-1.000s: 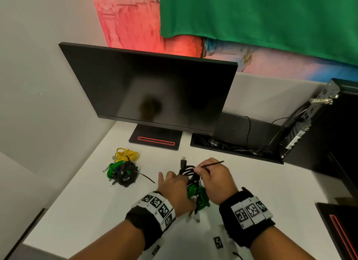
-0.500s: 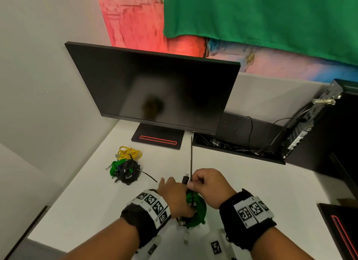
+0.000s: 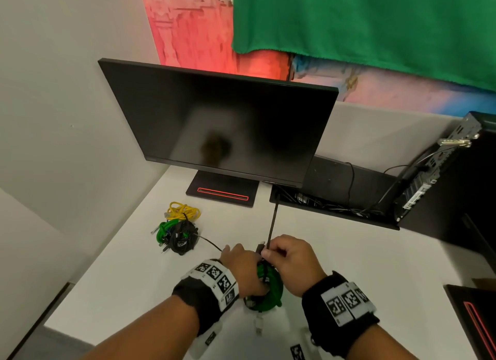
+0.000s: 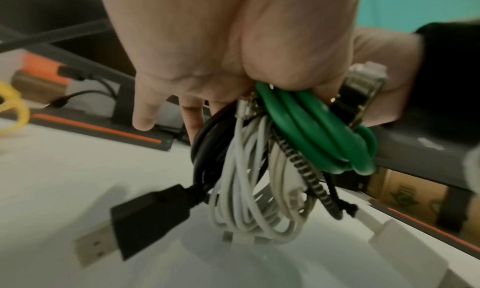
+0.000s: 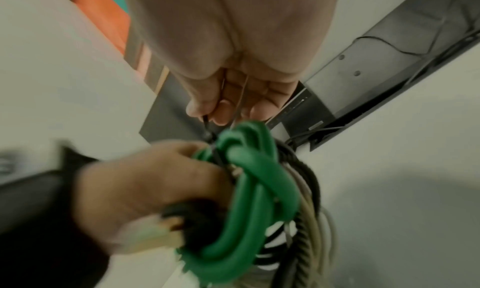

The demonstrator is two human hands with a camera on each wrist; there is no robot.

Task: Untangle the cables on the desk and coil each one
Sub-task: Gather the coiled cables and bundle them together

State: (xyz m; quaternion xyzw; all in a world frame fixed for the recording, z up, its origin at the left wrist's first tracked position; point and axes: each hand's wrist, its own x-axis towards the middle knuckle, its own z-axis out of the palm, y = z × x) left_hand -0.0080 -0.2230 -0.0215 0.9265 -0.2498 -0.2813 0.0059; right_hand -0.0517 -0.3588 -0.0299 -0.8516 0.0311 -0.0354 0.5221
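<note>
monitor on desk | green cloth above | small computer right

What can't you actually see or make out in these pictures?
- Left hand fingertips: hidden behind the cable bundle, left wrist view.
- What the right hand pinches: a thin black strip; blurred, cable or tie unclear.
- Pile by the monitor: too small to count cables, head view.

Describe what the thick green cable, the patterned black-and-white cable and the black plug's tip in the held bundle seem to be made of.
Green cable: smooth rubber or plastic jacket, likely; it shows a soft sheen. Patterned cable: probably braided fabric sleeve, given its woven black-and-white fleck. Black plug: matte moulded plastic body with a dull grey metal-looking tip, though blurred.
</note>
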